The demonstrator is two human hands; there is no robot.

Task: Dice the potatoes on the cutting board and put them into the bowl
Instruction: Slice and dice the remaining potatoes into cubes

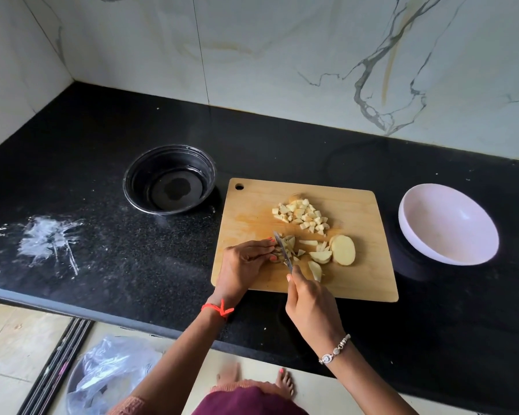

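A knotted orange-red thread (219, 308) circles the left wrist, its loose ends sticking out. The right wrist wears a silver bracelet (334, 351) of small beads with a round charm. The fingernails (272, 241) of the left hand (243, 262) carry coral polish, as do the toenails (281, 370) of the bare feet (285, 384). The clothing (246, 402) is maroon; a salmon ribbed edge (126, 405) beside it may be a knit cuff.

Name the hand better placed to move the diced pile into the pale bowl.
Probably right: the right hand is nearer the bowl and its knife could sweep the dice; the left hand pins uncut strips.
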